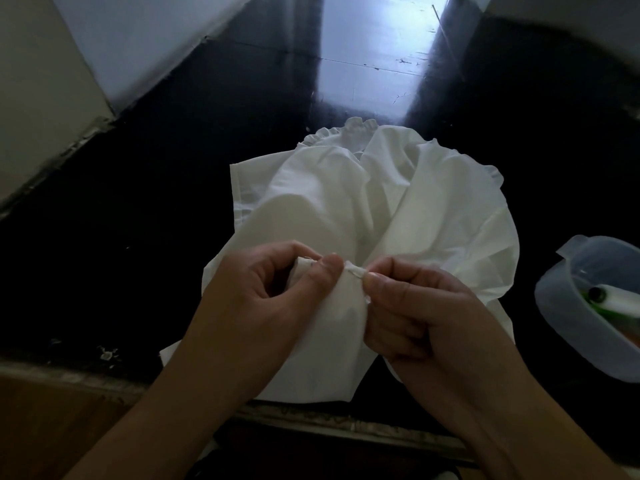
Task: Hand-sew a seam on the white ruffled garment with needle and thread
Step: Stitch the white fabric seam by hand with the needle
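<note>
White ruffled garment (pixel 398 188): crumpled, frilled far edge, near edge bunched btwn hands.

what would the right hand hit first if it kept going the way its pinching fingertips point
Most likely the left hand: the right hand points left along the pinched fold of the white garment, though depth is unclear.

no words, numbers or signs can be read anywhere here. the white garment (pixel 398 202) has no tag or print that shows. the plastic tub (pixel 561 306) at the right has no label to read, and the white and green things (pixel 620 303) inside it show no letters.
</note>
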Motion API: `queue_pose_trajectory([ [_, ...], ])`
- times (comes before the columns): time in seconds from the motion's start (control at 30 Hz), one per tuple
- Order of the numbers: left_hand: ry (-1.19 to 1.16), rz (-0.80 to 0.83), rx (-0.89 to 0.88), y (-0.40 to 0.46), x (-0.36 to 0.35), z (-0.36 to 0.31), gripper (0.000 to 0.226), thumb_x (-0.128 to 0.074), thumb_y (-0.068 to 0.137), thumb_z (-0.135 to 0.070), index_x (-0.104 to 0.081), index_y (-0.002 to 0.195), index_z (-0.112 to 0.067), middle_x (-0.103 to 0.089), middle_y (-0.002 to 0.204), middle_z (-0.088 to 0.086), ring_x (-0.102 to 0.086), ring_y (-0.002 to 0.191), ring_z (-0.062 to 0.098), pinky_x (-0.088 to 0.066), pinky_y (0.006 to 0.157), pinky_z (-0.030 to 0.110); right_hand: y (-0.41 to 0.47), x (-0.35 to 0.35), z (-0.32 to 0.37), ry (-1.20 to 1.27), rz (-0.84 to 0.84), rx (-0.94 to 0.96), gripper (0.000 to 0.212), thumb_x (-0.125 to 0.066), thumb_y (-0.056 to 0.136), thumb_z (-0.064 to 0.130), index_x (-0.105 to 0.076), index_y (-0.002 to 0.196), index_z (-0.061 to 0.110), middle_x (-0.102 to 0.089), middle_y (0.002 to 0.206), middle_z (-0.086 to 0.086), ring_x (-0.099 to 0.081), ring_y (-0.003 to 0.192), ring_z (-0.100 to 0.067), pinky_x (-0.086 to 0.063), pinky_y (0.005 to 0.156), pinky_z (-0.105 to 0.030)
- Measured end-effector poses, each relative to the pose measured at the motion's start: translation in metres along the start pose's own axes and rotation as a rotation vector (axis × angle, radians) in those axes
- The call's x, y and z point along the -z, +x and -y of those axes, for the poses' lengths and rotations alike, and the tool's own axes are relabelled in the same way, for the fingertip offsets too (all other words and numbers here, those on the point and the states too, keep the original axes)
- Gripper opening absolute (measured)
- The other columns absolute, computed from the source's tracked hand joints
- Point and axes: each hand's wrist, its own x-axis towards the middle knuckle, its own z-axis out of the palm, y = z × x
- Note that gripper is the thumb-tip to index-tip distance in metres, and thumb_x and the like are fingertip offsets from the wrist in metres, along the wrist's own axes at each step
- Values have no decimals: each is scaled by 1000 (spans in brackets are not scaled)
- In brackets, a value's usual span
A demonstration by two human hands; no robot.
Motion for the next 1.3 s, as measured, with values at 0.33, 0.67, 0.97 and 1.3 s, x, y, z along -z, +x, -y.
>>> queue_pose_trajectory([
  [0.33,-81,32,21,-2,-6,6,33,-65,93,-45,-74,79,-17,-69,67,7,-64,58,13,-50,52,26,0,-8,-6,53,-40,-6,7,-67,76,8,-62,73,4,-27,50,1,-20,38,-5,-9,41,-23],
  [0.67,-91,37,35,0,-6,6,31,-65,88,-46,-74,78,-19,-70,66,5,-64,59,9,-52,53,25,2,-6,-10,-3,-26,24,12,-68,80,9,-61,86,1,-29,55,-2,-24,41,-7,-22,36,-17],
  [0.97,-118,77,25,-1,-10,4,36,-69,93,-49,-73,75,-18,-68,64,3,-64,58,8,-48,54,18,2,-10,-10,7,-24,71,22,-72,82,3,-66,103,5,-30,55,-3,-24,44,-11,-24,37,-19],
  [1.3,-141,-33,93,-1,-2,-1,31,-65,90,-46,-77,83,-18,-74,72,7,-72,64,22,-58,55,32,-5,-3,2,-242,-37,160,28,-66,84,20,-65,104,0,-61,64,-22,-47,47,-27,-32,48,-34],
])
